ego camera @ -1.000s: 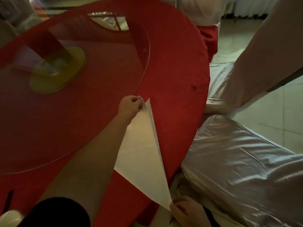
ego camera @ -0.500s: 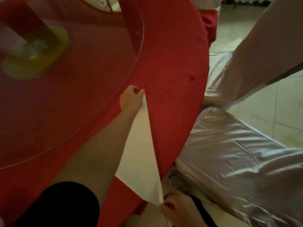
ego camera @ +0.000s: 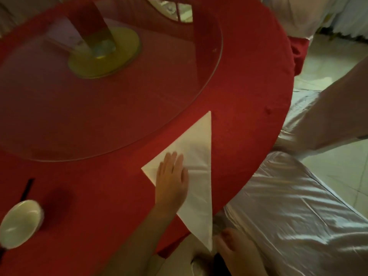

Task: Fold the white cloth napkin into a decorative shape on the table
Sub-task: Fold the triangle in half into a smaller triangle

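The white cloth napkin [ego camera: 199,152] lies flat as a folded triangle on the red tablecloth [ego camera: 119,196], near the table's right edge. One tip points away from me, one points left, and one hangs over the edge toward me. My left hand [ego camera: 172,176] rests flat on the napkin's middle, fingers spread, pressing it down. My right hand [ego camera: 237,251] is below the table edge, beside the near tip; whether it touches the cloth is unclear because of blur.
A round glass turntable [ego camera: 199,86] on a yellow base [ego camera: 105,56] fills the table's centre. A white bowl [ego camera: 20,224] and a dark chopstick [ego camera: 26,190] sit at the front left. Chairs in shiny white covers [ego camera: 298,216] stand close on the right.
My left hand let go of the far tip and now presses flat on the napkin's middle. The napkin has settled flat on the table. My right hand loosened at the near tip.
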